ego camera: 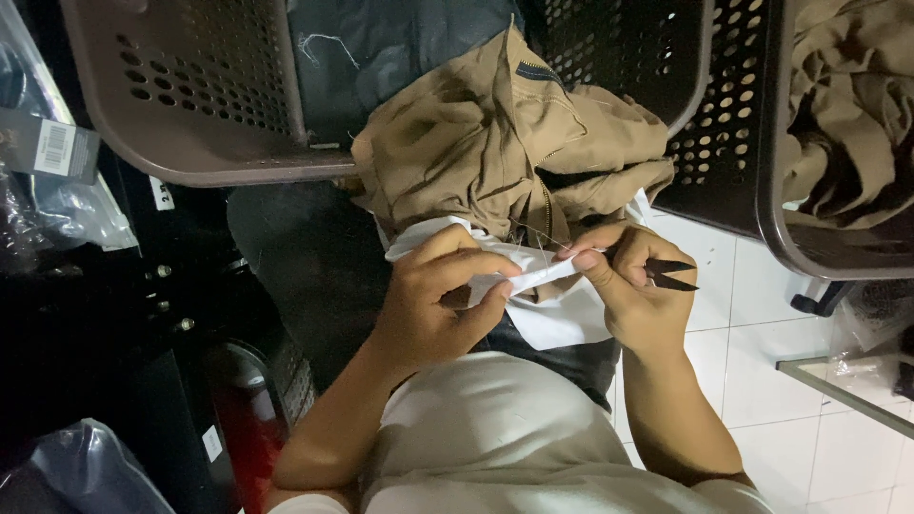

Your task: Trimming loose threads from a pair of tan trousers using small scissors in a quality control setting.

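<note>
A tan garment (495, 143) with a zipper lies bunched on my lap, draped over the rim of a brown perforated basket (190, 105). Its white lining (562, 319) hangs below it. My left hand (433, 300) pinches a strip of the white fabric (533, 278) between thumb and fingers. My right hand (633, 286) grips the other end of that strip and also holds small black thread snips (671, 276), blades pointing right. A thin thread runs up from the strip to the garment.
A second dark perforated basket (724, 124) stands at the right, and a third (838, 238) holds more tan cloth (847, 95). Clear plastic bags (57, 209) sit at the left. White floor tiles (762, 381) lie at lower right, beside a glass edge (847, 390).
</note>
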